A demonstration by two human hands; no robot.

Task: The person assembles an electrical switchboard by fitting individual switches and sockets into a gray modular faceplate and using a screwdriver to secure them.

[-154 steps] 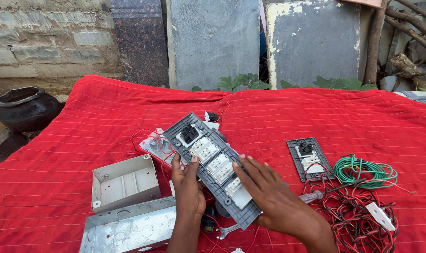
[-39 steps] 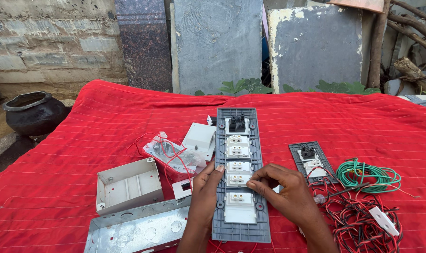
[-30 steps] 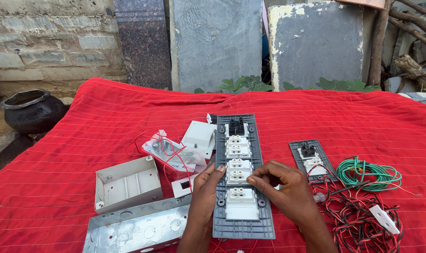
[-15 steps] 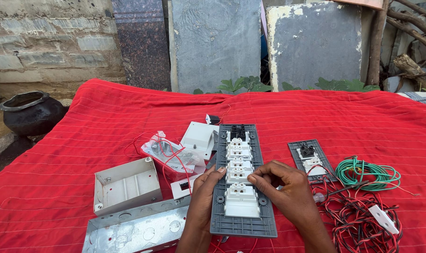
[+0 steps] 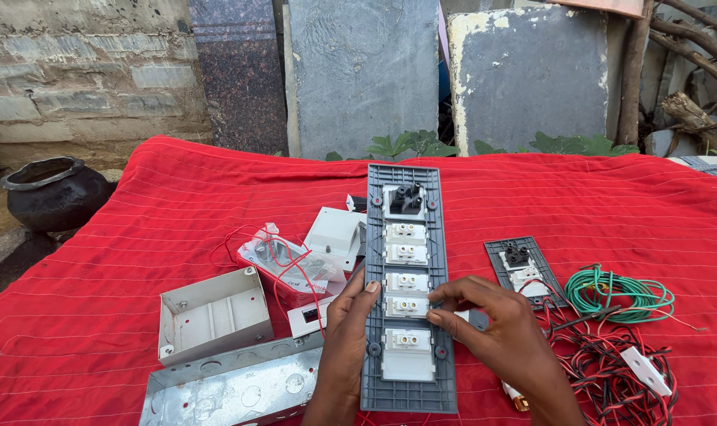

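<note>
A long grey switch plate point(image 5: 408, 392), seen from its back, stands lengthways over the red cloth with several white switch modules and a black socket module point(image 5: 406, 199) clipped in. My left hand point(image 5: 344, 341) grips its left edge, thumb near the middle modules. My right hand point(image 5: 496, 335) holds the right edge, fingertips pressing on a white module point(image 5: 407, 304) in the middle of the plate.
A small white box point(image 5: 212, 313) and a long metal box point(image 5: 232, 388) lie at the front left. A plastic bag with parts point(image 5: 283, 264) and a white module point(image 5: 335, 233) sit left of the plate. A smaller grey plate point(image 5: 524, 272), green wire coil point(image 5: 619, 292) and red-black wires point(image 5: 611, 371) lie right. A black pot point(image 5: 55, 193) stands far left.
The plate was turned from a slant to lengthways and has since tilted up further away from me. Both hands kept hold of its edges, right fingers staying on the middle modules.
</note>
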